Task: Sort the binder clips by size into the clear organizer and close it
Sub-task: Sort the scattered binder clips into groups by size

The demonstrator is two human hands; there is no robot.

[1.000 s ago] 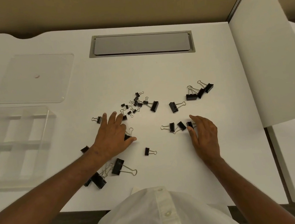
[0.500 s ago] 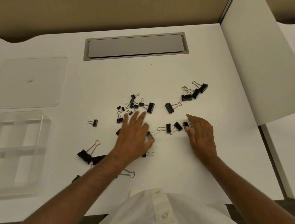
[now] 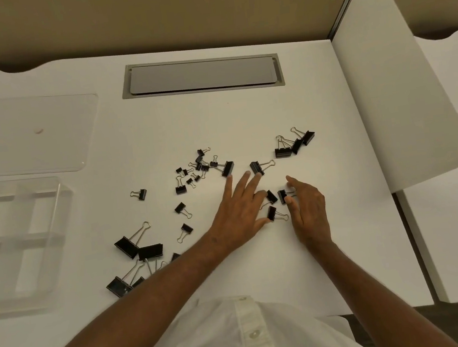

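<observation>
I can read no text, label or number anywhere in my view. The binder clips (image 3: 227,168) carry no legible marking.

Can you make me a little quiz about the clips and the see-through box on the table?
1. True or false: the lid is on the clear organizer.
2. Which hand reaches across toward the other: A left hand, B right hand?
3. Fill in: the biggest binder clips lie nearest the ____.

Key: 1 false, the lid lies on the table beyond it. 2 A. 3 organizer.
</observation>
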